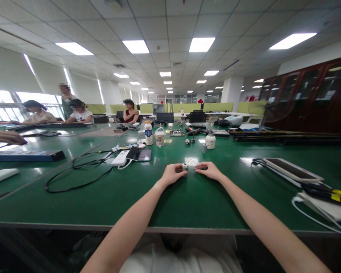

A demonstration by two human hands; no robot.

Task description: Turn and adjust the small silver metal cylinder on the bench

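Note:
My left hand (172,174) is closed around a small silvery metal cylinder (184,167), thumb in front and fingers behind it. The cylinder is upright, with a round detail on its top. A short gap to the right, my right hand (208,170) has its thumb and fingertips drawn together, facing the cylinder. Anything between those fingertips is too small to make out. Beyond my hands stand a similar grey metal cylinder (204,148) and a white jar (210,141). Several small metal parts (188,141) lie a little farther back.
On the green table (187,208) are a bottle (148,133), a lidded cup (160,137), a circuit board (176,132) and a white power bank (120,158) with a looped black cable (65,190). A tablet-like device (292,169) lies right. Another person's hand (8,137) is at far left.

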